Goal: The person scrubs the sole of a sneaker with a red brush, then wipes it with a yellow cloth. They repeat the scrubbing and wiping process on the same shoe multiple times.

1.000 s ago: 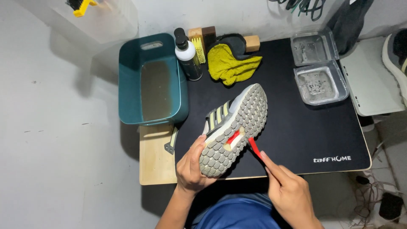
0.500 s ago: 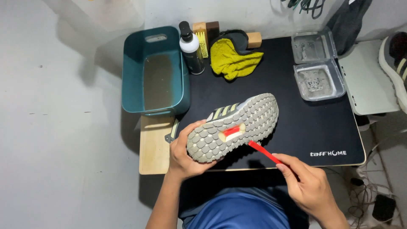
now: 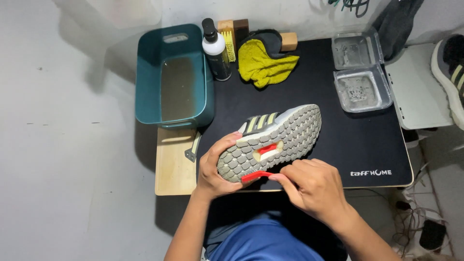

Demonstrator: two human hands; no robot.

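My left hand [image 3: 215,166] grips the heel end of a grey sneaker [image 3: 285,133], held on its side with the studded sole facing me and a red patch in the middle of the sole. In my right hand [image 3: 311,186] is a thin red tool [image 3: 255,176], pinched between the fingers. Its tip lies against the lower edge of the sole near the heel. The shoe hovers over a black mat [image 3: 333,92] on the table.
A teal tub [image 3: 145,72] of murky water stands at the left. Behind the shoe are a bottle [image 3: 216,48], brushes, a yellow cloth [image 3: 263,63] and two clear plastic trays [image 3: 362,89]. A second sneaker [image 3: 452,77] lies at the far right.
The shoe has swung from steeply tilted to nearly level. My right hand has moved left, bringing the red tool from the sole's middle down to its lower edge by the heel.
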